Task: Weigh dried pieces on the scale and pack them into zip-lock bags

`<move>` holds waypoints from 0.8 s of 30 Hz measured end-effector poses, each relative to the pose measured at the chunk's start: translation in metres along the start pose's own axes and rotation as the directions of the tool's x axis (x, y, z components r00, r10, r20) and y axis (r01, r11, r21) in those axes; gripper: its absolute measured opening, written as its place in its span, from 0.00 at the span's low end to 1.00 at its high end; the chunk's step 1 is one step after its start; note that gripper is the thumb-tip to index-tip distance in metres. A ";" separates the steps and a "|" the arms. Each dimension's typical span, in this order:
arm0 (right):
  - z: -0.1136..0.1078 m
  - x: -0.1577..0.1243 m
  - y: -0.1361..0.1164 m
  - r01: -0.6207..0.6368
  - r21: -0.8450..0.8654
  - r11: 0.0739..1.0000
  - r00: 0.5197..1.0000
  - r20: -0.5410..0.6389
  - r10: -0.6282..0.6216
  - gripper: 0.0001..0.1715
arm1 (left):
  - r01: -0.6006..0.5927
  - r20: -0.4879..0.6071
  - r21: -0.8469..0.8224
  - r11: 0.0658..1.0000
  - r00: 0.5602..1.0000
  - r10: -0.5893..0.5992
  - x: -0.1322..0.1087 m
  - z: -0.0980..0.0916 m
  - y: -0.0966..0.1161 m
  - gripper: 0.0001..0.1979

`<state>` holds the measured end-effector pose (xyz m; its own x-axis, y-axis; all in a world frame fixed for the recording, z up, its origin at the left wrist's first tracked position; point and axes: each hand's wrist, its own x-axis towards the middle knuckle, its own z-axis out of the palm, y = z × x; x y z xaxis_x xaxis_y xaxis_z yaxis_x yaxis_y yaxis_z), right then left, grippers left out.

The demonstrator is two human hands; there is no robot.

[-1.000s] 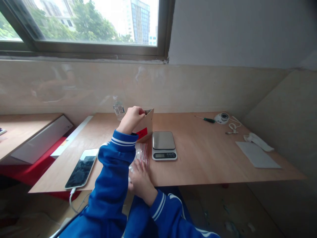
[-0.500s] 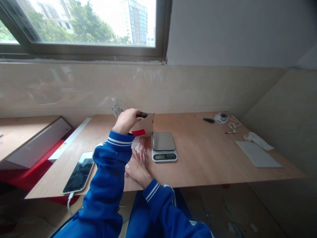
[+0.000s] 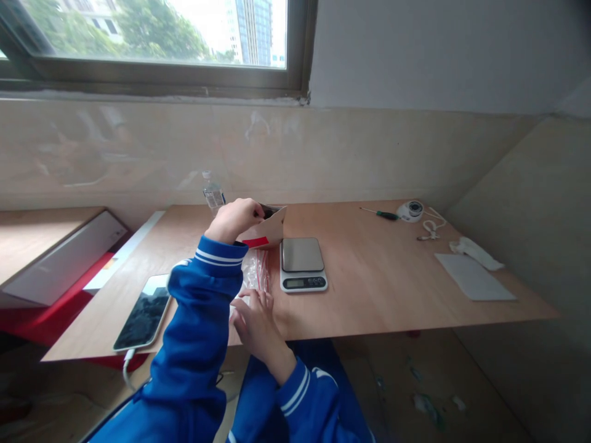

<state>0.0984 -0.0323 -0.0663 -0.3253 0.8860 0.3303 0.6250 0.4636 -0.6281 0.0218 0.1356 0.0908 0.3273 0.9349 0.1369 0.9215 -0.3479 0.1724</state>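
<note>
My left hand (image 3: 235, 220) reaches over the rim of an open tan cardboard box (image 3: 273, 229) with a red label. Its fingers are curled and dip into the dark opening, so whatever they hold is hidden. Clear plastic zip bags (image 3: 256, 271) with red edges lie in front of the box. My right hand (image 3: 259, 323) is just above the near end of these bags, fingers bent and apart. A white piece partly shows by its thumb; whether it is touched I cannot tell. Right of the box stands a white digital scale (image 3: 303, 264) with a metal plate.
A phone or tablet (image 3: 143, 314) on a charging cable lies at the left. A water bottle (image 3: 213, 192) stands behind the box. Farther right are a screwdriver (image 3: 386, 215), a dome camera (image 3: 410, 211) with a cable, a white sheet (image 3: 473, 278) and a crumpled tissue (image 3: 476, 252).
My right hand has drawn back toward me from the plastic bags, and its flat fingers are now bent. My left hand has sunk slightly deeper into the box opening. The view has tilted down slightly.
</note>
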 end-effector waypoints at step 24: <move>-0.010 -0.007 0.028 -0.100 0.076 0.992 0.981 -0.156 0.111 0.20 | -0.084 -0.403 -0.178 0.980 0.915 0.005 -0.023 -0.023 0.009 0.07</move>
<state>0.1255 -0.0256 -0.0791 -0.1388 0.9209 0.3643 0.5986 0.3711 -0.7099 0.0185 0.1096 0.1114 0.2206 0.8258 0.5190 0.8385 -0.4324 0.3315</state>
